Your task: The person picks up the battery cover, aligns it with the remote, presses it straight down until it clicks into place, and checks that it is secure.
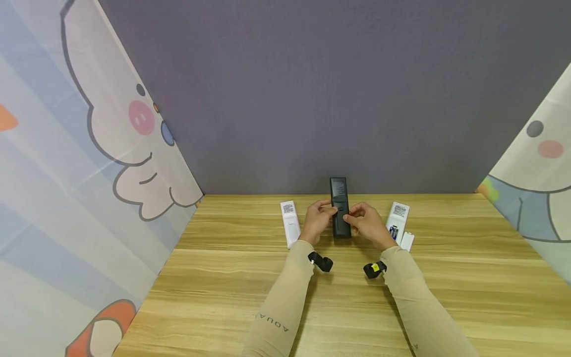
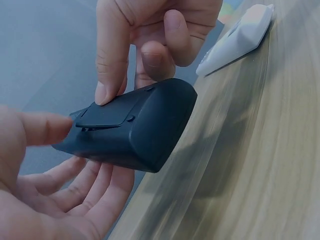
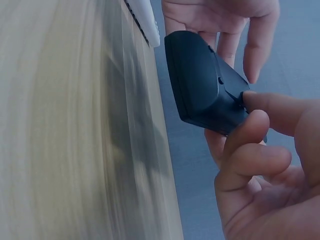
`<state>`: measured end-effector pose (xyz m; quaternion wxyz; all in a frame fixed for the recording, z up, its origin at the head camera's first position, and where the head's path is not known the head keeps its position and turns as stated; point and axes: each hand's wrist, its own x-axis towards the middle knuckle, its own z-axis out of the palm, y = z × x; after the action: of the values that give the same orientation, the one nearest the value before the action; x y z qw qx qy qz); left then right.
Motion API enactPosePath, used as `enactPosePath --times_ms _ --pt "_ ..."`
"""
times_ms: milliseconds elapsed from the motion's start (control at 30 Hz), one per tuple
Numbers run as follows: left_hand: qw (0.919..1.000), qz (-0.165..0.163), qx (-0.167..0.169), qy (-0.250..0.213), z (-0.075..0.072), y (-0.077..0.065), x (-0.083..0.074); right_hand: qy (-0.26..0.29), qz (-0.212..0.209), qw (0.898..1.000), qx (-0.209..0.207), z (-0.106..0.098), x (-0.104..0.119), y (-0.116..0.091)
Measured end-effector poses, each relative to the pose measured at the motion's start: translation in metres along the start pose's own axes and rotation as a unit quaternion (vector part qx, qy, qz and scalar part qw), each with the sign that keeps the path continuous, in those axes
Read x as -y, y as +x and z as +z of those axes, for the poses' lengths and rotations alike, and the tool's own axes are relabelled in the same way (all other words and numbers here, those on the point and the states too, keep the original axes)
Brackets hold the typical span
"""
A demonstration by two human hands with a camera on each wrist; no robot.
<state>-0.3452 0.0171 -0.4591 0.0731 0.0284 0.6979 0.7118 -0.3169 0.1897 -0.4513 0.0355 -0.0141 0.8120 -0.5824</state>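
One black plastic remote control [image 1: 341, 200], held just above the pale wood-grain table [image 1: 223, 277] between your two hands. Your left hand [image 1: 315, 219] grips one long side, thumb against the casing, other fingers beneath; your right hand [image 1: 368, 226] pinches the opposite side, thumb on the back. The back is turned up towards you, probably so both thumbs can reach the black rectangular battery cover [image 2: 110, 114], one edge slightly raised. Two white plastic remote controls lie back-up, one each side [image 1: 290, 222] [image 1: 399, 214], presumably set apart to leave working room. The right-hand one, its compartment uncovered, holds dark-blue cylindrical batteries [image 1: 393, 232], apparently two; one loose white plastic cover [image 1: 407, 241] lies just beside. Remotes total: three.
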Motion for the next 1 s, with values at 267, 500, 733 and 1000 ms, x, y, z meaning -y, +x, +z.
enactPosePath --times_ms 267,500,733,1000 --pt "0.9997 -0.007 0.016 0.018 0.001 0.002 0.007 0.009 -0.006 1.0 0.006 -0.002 -0.014 0.002" --pt "0.9995 0.01 0.02 0.021 0.002 0.003 0.013 -0.005 -0.025 1.0 0.002 -0.002 -0.022 0.003" --pt "0.9996 0.017 0.02 0.014 0.001 0.003 0.014 -0.008 -0.027 1.0 -0.003 -0.001 -0.02 0.002" --pt "0.9995 0.022 0.017 0.013 0.002 0.002 0.013 -0.012 -0.027 1.0 -0.007 -0.001 -0.02 0.002"
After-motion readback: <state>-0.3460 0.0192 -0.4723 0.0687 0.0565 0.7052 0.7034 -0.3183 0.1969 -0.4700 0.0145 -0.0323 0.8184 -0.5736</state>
